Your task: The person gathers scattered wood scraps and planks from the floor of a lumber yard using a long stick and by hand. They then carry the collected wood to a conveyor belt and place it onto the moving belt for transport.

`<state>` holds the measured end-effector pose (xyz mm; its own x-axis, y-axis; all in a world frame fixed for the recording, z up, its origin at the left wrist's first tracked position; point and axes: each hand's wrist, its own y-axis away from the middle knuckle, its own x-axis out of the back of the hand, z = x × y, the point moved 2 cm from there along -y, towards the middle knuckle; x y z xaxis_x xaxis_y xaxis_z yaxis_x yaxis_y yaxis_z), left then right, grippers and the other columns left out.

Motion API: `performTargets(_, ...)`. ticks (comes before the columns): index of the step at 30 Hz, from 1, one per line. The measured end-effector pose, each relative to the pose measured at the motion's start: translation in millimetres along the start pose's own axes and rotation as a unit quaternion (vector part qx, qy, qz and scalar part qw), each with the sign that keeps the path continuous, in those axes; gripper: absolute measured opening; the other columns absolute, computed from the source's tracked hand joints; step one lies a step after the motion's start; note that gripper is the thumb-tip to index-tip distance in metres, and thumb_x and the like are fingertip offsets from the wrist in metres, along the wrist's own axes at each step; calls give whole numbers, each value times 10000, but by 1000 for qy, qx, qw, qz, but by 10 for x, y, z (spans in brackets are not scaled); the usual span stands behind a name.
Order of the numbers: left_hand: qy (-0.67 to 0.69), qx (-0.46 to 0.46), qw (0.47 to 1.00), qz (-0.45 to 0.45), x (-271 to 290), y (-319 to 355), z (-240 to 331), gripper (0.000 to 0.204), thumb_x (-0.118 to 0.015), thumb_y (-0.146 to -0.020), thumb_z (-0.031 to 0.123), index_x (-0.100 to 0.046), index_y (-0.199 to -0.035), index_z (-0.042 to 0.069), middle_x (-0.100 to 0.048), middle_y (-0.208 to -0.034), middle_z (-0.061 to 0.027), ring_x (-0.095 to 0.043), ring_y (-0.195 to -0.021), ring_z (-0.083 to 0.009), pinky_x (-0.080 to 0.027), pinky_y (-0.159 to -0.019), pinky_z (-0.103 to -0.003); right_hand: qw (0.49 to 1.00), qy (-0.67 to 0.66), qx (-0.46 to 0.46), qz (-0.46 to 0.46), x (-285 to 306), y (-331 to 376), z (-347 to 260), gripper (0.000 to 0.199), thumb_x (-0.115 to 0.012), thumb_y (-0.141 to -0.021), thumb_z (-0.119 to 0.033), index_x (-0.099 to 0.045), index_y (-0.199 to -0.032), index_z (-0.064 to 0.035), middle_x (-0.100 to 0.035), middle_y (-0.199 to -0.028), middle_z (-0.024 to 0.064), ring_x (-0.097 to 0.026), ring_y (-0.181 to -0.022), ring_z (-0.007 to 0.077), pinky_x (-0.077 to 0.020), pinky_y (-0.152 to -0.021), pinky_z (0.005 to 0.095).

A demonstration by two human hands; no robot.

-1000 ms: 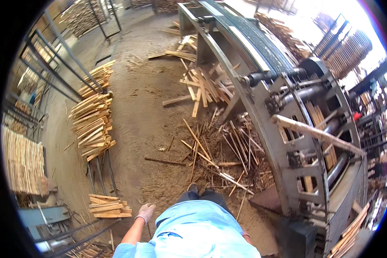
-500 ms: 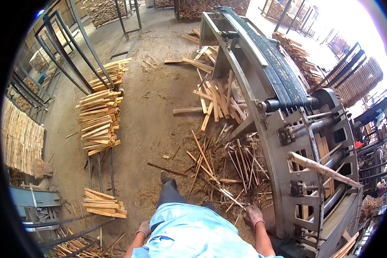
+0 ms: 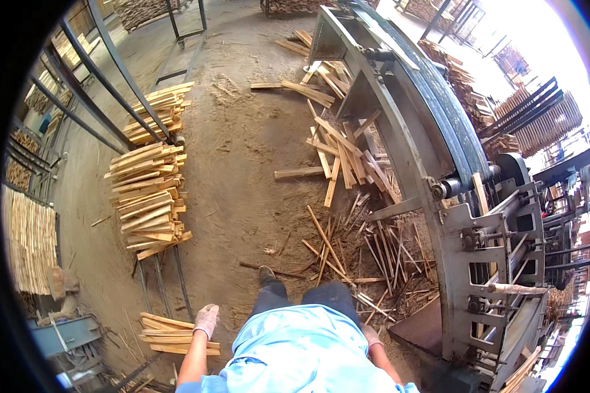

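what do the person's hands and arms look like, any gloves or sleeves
The left hand appears to wear a pale, mottled glove that ends around the wrist. The right hand, partly hidden by the light blue shirt, seems gloved too. Both forearms are uncovered, with light blue sleeve fabric showing at the lower edge. Any finer markings are too small to tell.

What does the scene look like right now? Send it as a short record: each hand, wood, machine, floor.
Left hand: gloved, over the right end of a small stack of wooden slats; contact cannot be told
Right hand: by the right side of the blue shirt, partly hidden; grip unclear
Larger stack: slats, farther ahead on the left, above metal rails
Machine: metal frame on the right, with a belt running away ahead
Floor: brown, with loose slats beside the machine
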<state>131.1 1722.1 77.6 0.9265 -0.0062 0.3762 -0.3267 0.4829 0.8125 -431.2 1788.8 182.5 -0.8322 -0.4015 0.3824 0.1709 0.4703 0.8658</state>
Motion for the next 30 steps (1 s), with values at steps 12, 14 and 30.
performTargets(12, -118, -214, 969, -25, 129, -989, 429, 345, -629, -969, 320, -672, -1192, 60, -716, -993, -96, -669, -859, -209, -542, -744, -357, 999, -32, -14, -17, 300, -967, -1123, 537, -561, -962, -449, -663, -1319, -61, -673, -1297, 213, -620, -1233, 347, -465, -1042, 385)
performTargets(14, -149, -245, 958, -19, 51, -1043, 535, 463, -660, -943, 364, -660, -1274, 40, -741, -1023, -116, -695, -872, -227, -556, -768, -342, 997, 46, 44, -46, 301, -1388, -1006, 566, -553, -956, -476, -659, -1320, -56, -663, -1309, 218, -611, -1246, 359, -462, -1045, 393)
performTargets(30, -492, -211, 842, -72, -861, -605, 2433, 316, -583, -925, 250, -709, -1143, 60, -712, -1092, -183, -694, -989, -348, -542, -866, -451, 998, 18, 36, 39, 2869, -3274, -3232, 639, -562, -947, -459, -568, -1410, -20, -574, -1440, 211, -516, -1374, 352, -401, -1147, 389)
